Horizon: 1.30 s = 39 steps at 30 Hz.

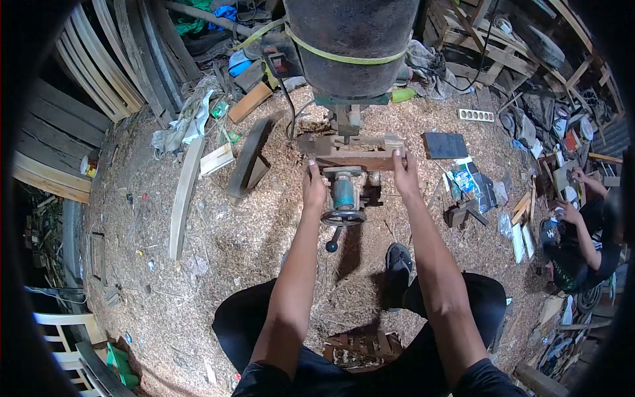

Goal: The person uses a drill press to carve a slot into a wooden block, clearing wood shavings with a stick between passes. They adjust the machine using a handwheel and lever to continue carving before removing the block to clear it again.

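Note:
A reddish-brown wooden block [360,159] lies crosswise on the work table of a standing machine, beneath its spindle [346,122]. My left hand [314,186] is closed at the block's left end, the thumb pointing up along its front. At the right end my right hand [406,174] grips the block, thumb on top. The undersides of both hands' fingers are hidden. Below the block, between my forearms, are a green machine column [342,192], a handwheel [343,217] and a lever with a black knob [332,246].
A large dark motor housing [350,49] with a yellow band overhangs the block. Wood shavings cover the floor. Curved boards [187,198] lie at left, a dark slab [444,145] and a power strip [475,115] at right. Another person [585,245] sits far right, handling something.

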Tool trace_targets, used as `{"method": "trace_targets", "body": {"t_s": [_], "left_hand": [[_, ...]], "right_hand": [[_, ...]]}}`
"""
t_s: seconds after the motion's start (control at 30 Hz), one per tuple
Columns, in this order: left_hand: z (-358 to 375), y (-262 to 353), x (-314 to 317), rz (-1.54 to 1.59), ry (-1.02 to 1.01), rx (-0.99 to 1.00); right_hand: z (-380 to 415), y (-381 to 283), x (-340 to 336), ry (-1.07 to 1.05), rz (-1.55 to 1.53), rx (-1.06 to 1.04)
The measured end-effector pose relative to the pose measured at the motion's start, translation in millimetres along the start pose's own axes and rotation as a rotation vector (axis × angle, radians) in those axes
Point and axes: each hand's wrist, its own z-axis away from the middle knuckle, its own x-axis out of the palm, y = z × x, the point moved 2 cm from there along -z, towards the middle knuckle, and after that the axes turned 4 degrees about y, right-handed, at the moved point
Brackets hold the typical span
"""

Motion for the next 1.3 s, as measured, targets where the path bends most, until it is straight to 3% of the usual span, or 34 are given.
{"method": "trace_targets", "body": {"t_s": [0.1,0.2,0.43,0.57,1.0,1.03,1.13,1.2,1.3], "left_hand": [[-1,6,-10,0.009,0.111,0.027],[16,39,-19,-0.256,0.133,-0.029],[6,20,-13,-0.009,0.097,0.008],[4,20,-16,-0.057,0.074,-0.054],[20,-1,-26,-0.137,0.0,0.006],[29,-16,-27,-0.117,0.072,-0.018],[58,-50,-49,-0.173,-0.2,-0.152],[79,-101,-48,0.196,-0.166,-0.331],[135,-71,-32,0.494,-0.018,-0.574]], "right_hand": [[9,-8,15,0.014,0.013,-0.057],[14,-14,21,0.013,-0.006,-0.102],[13,-10,19,0.019,0.034,-0.075],[14,-15,20,0.033,0.004,-0.049],[16,2,29,0.008,-0.113,-0.09],[22,-1,28,0.03,-0.09,-0.125],[36,0,28,0.025,-0.11,-0.147],[42,11,32,0.047,-0.106,-0.121],[66,17,31,0.1,-0.008,-0.038]]}}
